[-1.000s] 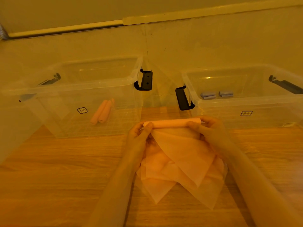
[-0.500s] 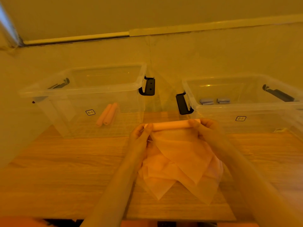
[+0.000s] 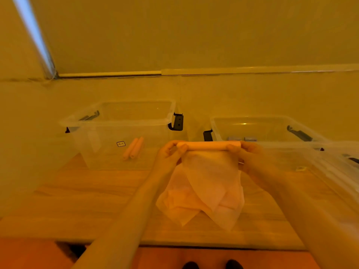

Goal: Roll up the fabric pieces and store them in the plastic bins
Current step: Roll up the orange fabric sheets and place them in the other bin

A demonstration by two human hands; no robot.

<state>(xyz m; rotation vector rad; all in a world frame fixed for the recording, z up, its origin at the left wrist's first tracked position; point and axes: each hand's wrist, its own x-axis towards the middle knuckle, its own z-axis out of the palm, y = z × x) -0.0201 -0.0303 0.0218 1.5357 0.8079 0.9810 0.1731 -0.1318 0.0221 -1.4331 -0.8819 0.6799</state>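
Pinching each end of the thin, half-rolled peach fabric sheet (image 3: 208, 146), the left hand (image 3: 168, 155) and right hand (image 3: 247, 154) hold it above the wooden counter (image 3: 87, 191), its loose tail draping over the peach fabric pile (image 3: 194, 206). It looks light, limp and apt to unroll, so gripping the roll's ends seems best.

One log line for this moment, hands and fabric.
left hand: grips roll end | right hand: grips other end | peach fabric: part rolled, tail hanging | left bin: two peach rolls

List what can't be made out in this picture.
Head view:
- Grey rolls in the right bin: partly hidden behind the pink roll; count unclear.
- Label on the left bin: too small to read.
- Right bin's far end: cut off by the frame edge.
- Left hand, right hand: fingertips hidden behind the roll.
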